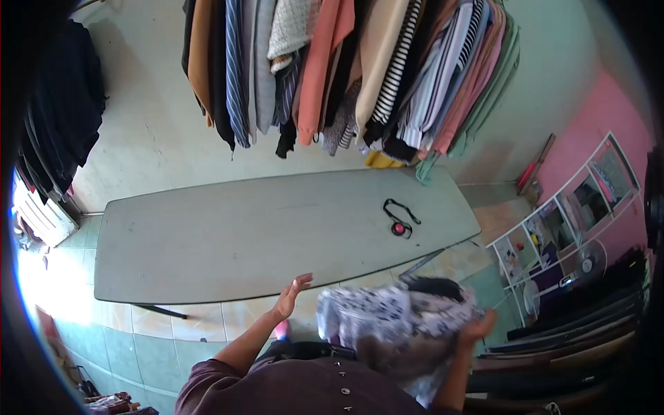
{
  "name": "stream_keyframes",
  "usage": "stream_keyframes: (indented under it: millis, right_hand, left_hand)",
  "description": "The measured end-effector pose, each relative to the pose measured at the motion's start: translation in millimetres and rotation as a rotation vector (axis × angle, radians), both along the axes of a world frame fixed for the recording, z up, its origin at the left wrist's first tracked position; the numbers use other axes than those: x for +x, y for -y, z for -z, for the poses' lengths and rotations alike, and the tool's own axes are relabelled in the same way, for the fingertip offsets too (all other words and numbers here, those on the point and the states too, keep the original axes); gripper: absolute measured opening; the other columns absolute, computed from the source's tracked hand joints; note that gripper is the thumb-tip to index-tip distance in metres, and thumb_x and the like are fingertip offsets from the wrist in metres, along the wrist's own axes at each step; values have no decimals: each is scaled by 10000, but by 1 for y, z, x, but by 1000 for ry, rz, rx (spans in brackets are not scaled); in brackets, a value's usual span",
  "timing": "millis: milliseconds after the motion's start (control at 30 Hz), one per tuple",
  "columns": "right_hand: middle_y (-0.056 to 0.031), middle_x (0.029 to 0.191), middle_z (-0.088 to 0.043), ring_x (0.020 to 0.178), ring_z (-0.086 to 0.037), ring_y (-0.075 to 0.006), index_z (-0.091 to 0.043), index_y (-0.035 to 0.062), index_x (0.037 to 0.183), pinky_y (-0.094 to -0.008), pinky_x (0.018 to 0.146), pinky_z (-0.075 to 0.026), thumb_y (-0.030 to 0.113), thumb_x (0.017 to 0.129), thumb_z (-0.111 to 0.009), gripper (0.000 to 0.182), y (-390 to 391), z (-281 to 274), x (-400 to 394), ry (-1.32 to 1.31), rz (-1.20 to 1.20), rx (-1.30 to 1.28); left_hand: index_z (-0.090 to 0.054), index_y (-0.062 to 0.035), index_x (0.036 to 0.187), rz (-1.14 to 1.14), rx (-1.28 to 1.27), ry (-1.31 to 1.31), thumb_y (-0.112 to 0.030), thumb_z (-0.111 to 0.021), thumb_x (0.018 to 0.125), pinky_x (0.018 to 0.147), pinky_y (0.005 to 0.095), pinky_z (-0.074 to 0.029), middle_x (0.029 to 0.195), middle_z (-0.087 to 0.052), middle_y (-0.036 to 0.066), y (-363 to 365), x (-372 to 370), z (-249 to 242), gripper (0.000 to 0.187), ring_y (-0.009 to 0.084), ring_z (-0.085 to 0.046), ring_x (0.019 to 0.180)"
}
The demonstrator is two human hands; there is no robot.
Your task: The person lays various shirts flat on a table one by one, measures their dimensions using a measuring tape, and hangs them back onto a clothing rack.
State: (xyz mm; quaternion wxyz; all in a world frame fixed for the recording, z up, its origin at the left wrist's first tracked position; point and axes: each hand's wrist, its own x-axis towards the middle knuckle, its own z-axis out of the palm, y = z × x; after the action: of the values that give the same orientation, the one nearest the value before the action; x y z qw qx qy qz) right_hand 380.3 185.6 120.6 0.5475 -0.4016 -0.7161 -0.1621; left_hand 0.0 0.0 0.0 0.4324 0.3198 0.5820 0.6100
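Note:
My right hand [478, 328] grips the side of a bundled white-and-dark floral garment [373, 309], holding it in front of my body below the table's near edge. Darker fabric [436, 287] shows at the top of the bundle, and brownish cloth hangs beneath it; the folds are partly blurred. My left hand [293, 294] is raised by the near edge of the grey table [228, 235], its fingers stretched out and nothing in them. A gap separates it from the garment.
A black strap with a round red-and-black piece [400, 228] lies on the table's right part. Many garments [318, 69] hang above the far edge. Dark clothes [574, 332] hang at the right, near a white-framed shelf [553, 207] and a fan [588, 263].

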Motion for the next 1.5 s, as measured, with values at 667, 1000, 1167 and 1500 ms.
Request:
stream_keyframes:
  millis: [667,1000,1167,1500]
  right_hand:
    - [-97,631,-479,568,-503,-277,-528,15,837,-357,475,-389,129,696,-646,216,20,14,-203,211,-625,-284]
    - [-105,686,-506,629,-521,-296,-515,42,817,-378,522,-416,169,733,-619,184,-33,62,-280,448,-550,-391]
    - [-110,714,-532,687,-543,-300,-495,48,791,-389,565,-436,226,781,-586,200,-52,112,-305,604,-467,-570]
    - [-116,756,-566,726,-555,-298,-508,64,864,-395,589,-464,239,811,-549,188,-137,73,-463,558,-505,-487]
  left_hand:
    - [-553,-17,911,-339,-384,-782,-182,-591,762,643,416,-438,815,-586,196,154,-81,-25,225,389,-558,768]
    - [-549,-4,740,-462,-697,-736,-144,-545,741,577,446,-402,674,-549,202,236,-130,3,141,400,-527,663]
    - [-572,-35,782,-455,-775,-704,-137,-587,713,620,423,-432,717,-574,200,223,-159,-12,124,379,-558,726]
    - [-565,4,836,-737,-701,-859,-130,-581,719,680,399,-429,804,-581,197,149,-289,-58,179,375,-547,779]
